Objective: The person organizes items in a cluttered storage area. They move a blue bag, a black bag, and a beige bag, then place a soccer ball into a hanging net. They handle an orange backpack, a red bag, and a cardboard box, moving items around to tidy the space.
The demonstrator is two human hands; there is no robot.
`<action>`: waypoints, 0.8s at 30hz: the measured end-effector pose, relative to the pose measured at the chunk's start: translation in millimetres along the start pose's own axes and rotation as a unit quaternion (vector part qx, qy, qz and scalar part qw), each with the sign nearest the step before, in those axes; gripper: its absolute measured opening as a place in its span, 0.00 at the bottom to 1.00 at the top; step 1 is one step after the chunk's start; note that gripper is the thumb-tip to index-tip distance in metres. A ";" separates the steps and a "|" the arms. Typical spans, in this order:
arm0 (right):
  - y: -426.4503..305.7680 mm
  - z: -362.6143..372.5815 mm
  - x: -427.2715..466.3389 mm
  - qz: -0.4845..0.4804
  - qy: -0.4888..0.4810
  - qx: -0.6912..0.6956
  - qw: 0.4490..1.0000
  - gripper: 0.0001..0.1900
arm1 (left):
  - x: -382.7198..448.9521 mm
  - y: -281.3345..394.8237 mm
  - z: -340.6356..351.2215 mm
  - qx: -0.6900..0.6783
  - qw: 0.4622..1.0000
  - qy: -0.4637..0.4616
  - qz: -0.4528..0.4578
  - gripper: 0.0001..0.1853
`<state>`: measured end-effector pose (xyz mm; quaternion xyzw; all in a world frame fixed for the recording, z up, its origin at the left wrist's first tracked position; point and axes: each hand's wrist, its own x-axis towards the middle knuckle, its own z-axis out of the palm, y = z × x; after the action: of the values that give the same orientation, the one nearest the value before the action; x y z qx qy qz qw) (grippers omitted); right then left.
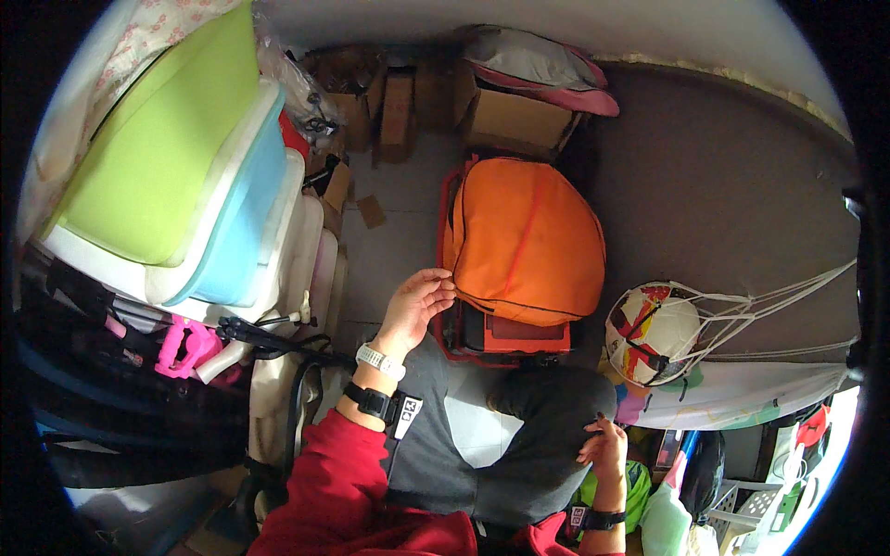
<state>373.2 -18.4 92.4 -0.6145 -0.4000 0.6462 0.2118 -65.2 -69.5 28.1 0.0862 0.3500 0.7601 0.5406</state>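
Observation:
An orange fabric bag or cover [535, 240] with black piping and a red seam lies before me, over a red-framed case or crate [526, 337]. At its near left corner is my left hand [421, 306], fingers bent and fingertips at the black-edged side. Whether they pinch the edge or only touch it cannot be told. My right hand [606, 445] is beside my right knee, away from the bag, with its fingers loosely apart. A small dark spot shows at one fingertip, too small to make out.
Stacked plastic tubs [167, 174], green and blue among them, stand at left near a pink plastic part [186, 347]. A netted ball [653, 333] hangs at right. Cardboard boxes [521, 121] are at the back; a green bag [636, 479] and a perforated white basket [751, 504] are lower right.

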 end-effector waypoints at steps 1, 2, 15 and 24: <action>1.1 -0.2 2.1 -0.004 -0.010 0.002 1.000 0.21 | 0.2 -0.3 0.4 0.001 1.000 0.005 -0.001 0.09; 1.4 0.1 3.0 0.000 0.000 0.002 1.000 0.21 | 0.5 -0.3 1.0 0.001 1.000 0.000 0.005 0.09; -0.2 5.5 3.3 0.009 -0.011 0.026 1.000 0.22 | -1.4 1.7 3.8 0.021 1.000 0.010 -0.004 0.10; 4.6 -1.2 1.7 0.006 -0.025 0.051 0.998 0.23 | -1.4 2.5 2.8 0.035 0.999 0.012 -0.001 0.11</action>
<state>375.0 -19.5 87.8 -0.5892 -0.3677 0.6820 0.2292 -65.2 -69.9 32.1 0.0956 0.3824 0.7479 0.5342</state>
